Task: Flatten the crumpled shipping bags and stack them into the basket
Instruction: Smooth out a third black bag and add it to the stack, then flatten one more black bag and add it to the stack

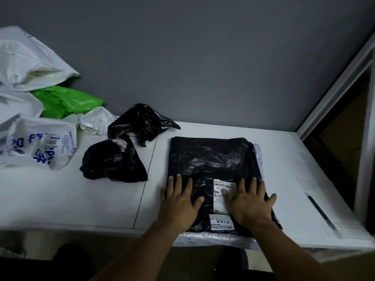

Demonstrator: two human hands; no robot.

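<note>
Both palms flat, fingers spread: left hand (179,201) and right hand (248,201) press the near end of the flattened black bag (209,159), holding nothing. It lies at the white table (50,199)'s near edge, with the grey wall (203,57) behind. Crumpled black bags (113,161) lie apart to the left, a pen (320,211) to the right.

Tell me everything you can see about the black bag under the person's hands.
The flattened black bag is thin, glossy, wrinkled plastic, lying roughly square on the white table. Two white printed labels sit near its front edge: a barcode label and a smaller label reading 0915. It lies on a pale bag whose edges show at right and front. The left hand and right hand press flat on its near part.
</note>
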